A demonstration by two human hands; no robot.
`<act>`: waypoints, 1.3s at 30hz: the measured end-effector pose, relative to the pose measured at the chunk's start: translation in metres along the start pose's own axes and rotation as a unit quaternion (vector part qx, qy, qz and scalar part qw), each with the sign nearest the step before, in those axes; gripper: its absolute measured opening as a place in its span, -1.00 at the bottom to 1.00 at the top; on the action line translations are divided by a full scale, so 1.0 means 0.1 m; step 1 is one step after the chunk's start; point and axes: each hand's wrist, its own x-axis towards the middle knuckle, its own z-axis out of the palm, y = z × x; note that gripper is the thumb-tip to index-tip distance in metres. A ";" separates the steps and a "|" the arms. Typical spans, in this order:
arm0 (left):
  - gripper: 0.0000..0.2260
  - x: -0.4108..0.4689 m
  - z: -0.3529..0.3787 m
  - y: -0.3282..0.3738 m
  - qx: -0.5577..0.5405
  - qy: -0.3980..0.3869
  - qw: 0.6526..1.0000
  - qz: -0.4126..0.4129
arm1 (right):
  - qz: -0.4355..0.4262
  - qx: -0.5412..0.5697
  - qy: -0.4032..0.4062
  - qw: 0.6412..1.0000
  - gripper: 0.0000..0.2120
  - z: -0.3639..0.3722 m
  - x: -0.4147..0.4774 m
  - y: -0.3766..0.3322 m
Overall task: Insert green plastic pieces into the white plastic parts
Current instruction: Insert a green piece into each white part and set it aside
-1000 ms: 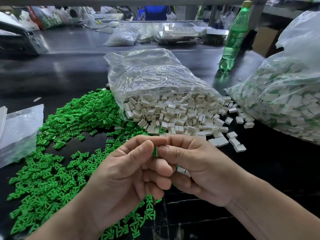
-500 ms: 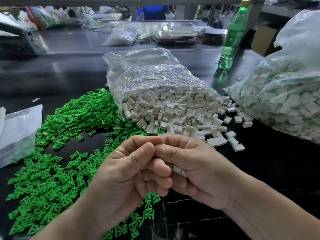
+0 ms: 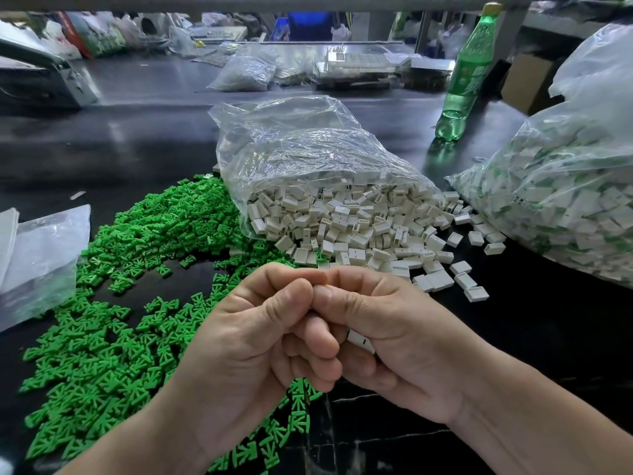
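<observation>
My left hand (image 3: 253,341) and my right hand (image 3: 397,341) are pressed together low in the middle, fingers curled and thumb tips meeting. What they pinch between them is hidden by the thumbs. A white plastic part (image 3: 360,341) shows in my right palm under the curled fingers. Loose green plastic pieces (image 3: 130,303) lie in a wide heap on the dark table to the left and under my left wrist. White parts (image 3: 346,231) spill from an open clear bag (image 3: 301,149) just beyond my hands.
A large clear bag of white parts with green inside (image 3: 568,207) fills the right side. A green bottle (image 3: 466,73) stands behind it. A flat plastic bag (image 3: 37,262) lies at the left edge. Bags and trays clutter the far table.
A second ago a green piece showed between my thumb tips. The thumbs have closed together and it is hidden now. Both hands stayed in place.
</observation>
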 end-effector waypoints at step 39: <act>-0.80 -0.03 -0.09 0.06 0.653 0.123 0.722 0.195 | -0.076 0.185 -0.070 0.977 -0.93 -0.21 0.01 -0.16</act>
